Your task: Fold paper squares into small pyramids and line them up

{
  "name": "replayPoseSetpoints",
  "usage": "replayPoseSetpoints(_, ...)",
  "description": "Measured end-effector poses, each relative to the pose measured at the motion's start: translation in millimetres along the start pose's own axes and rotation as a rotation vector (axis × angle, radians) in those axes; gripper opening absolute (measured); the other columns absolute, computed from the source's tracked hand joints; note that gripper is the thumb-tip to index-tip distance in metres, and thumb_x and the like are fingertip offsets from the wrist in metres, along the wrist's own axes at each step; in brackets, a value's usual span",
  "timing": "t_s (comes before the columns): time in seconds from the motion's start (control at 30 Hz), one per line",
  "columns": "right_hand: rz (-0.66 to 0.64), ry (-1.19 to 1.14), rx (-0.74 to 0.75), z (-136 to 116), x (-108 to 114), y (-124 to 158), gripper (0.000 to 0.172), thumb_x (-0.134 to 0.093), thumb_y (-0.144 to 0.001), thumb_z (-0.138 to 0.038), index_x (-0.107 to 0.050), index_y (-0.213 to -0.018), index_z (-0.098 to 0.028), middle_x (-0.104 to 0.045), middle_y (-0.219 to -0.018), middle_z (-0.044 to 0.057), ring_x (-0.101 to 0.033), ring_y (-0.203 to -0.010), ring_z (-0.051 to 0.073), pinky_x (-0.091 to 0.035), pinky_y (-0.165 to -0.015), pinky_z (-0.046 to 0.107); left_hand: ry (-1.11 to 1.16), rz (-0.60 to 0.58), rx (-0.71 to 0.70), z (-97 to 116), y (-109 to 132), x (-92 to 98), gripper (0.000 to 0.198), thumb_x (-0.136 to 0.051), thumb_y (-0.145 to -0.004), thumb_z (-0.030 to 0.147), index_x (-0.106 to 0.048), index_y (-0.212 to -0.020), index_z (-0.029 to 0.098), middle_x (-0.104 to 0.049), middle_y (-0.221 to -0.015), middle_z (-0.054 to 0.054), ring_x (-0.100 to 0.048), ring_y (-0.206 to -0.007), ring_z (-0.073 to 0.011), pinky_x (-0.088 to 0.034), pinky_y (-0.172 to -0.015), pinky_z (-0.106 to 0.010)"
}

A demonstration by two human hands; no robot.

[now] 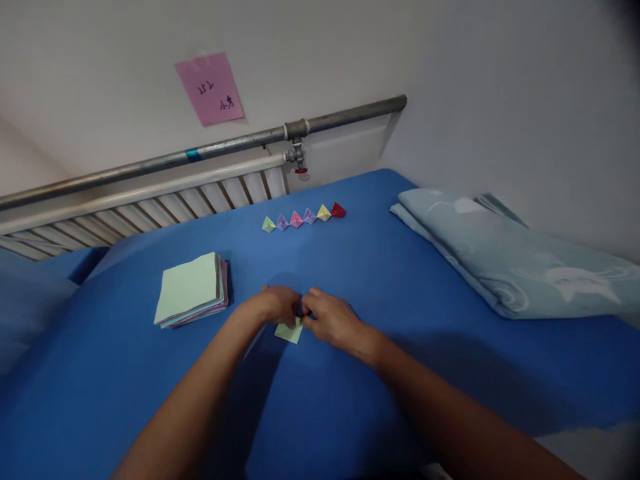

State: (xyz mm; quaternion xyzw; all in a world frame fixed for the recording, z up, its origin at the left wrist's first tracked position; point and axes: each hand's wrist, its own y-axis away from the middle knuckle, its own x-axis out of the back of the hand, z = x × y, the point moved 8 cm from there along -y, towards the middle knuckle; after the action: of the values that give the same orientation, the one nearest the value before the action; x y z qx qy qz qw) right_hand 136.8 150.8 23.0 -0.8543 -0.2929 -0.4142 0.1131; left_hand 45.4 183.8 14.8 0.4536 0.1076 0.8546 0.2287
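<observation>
A small pale green paper lies on the blue surface, its far edge partly hidden by my fingers. My left hand is closed on the paper's far left part, fingers bent downward. On the other side, my right hand pinches the paper's right corner, thumb and fingers together. The two hands nearly touch. Beyond them lies a row of several folded paper pieces in green, purple, pink, yellow and red.
To the left sits a stack of coloured paper, pale green on top. A folded light blue patterned cloth lies at the right. Behind the surface are a white radiator, a metal pipe and a pink note on the wall.
</observation>
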Motion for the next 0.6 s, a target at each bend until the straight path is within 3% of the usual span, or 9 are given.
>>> replayPoseSetpoints(0.17,0.118,-0.19,0.002,4,13,0,0.004,-0.059,-0.081,-0.015,-0.058,-0.083,-0.018,-0.053,-0.08,-0.002,-0.046,-0.067,0.01,-0.033,-0.062,0.023,0.183,0.054,0.029,-7,15,12.9,0.019,-0.077,-0.043,0.015,-0.058,-0.044,0.021,-0.048,-0.038,0.008,-0.038,-0.037,-0.0077,-0.025,-0.046,-0.022)
replayPoseSetpoints(0.23,0.205,-0.352,-0.049,10,22,-1,0.004,-0.057,-0.085,-0.022,-0.058,-0.085,-0.018,-0.055,-0.079,-0.002,-0.047,-0.068,0.01,-0.035,-0.063,0.023,0.283,0.15,0.022,-10,25,22.4,0.016,-0.074,-0.056,0.03,-0.061,-0.055,0.02,-0.054,-0.049,0.006,-0.046,-0.047,-0.0101,-0.032,-0.051,-0.022)
replayPoseSetpoints(0.3,0.261,-0.53,-0.111,16,27,-2,0.011,-0.053,-0.089,-0.028,-0.057,-0.087,-0.019,-0.056,-0.077,-0.002,-0.048,-0.068,0.011,-0.037,-0.062,0.022,0.412,0.286,0.02,-16,34,28.9,0.025,-0.068,-0.066,0.042,-0.058,-0.06,0.019,-0.056,-0.056,0.005,-0.05,-0.053,-0.0104,-0.037,-0.056,-0.022)
replayPoseSetpoints(0.33,0.261,-0.611,-0.14,17,26,-3,0.013,-0.052,-0.09,-0.031,-0.057,-0.089,-0.019,-0.056,-0.076,-0.002,-0.049,-0.067,0.011,-0.038,-0.061,0.022,0.635,0.389,0.038,-23,39,30.7,0.028,-0.072,-0.062,0.042,-0.056,-0.06,0.019,-0.057,-0.057,0.004,-0.05,-0.054,-0.0101,-0.038,-0.057,-0.022)
replayPoseSetpoints(0.43,0.169,-0.793,-0.192,14,11,-6,0.016,-0.055,-0.087,-0.035,-0.058,-0.089,-0.02,-0.056,-0.073,-0.002,-0.05,-0.065,0.011,-0.039,-0.058,0.023,1.051,0.52,0.084,-36,46,15.6,0.035,-0.082,-0.054,0.039,-0.054,-0.058,0.017,-0.055,-0.053,0.006,-0.047,-0.051,-0.0079,-0.035,-0.054,-0.02)
replayPoseSetpoints(0.6,0.137,-0.938,-0.18,6,-9,-13,0.012,-0.065,-0.076,-0.026,-0.062,-0.085,-0.019,-0.062,-0.08,0.0,-0.055,-0.075,0.013,-0.042,-0.066,0.024,1.351,0.57,0.065,-35,47,-8.1,0.037,-0.087,-0.048,0.035,-0.056,-0.057,0.016,-0.059,-0.056,0.004,-0.052,-0.056,-0.0081,-0.041,-0.06,-0.022)
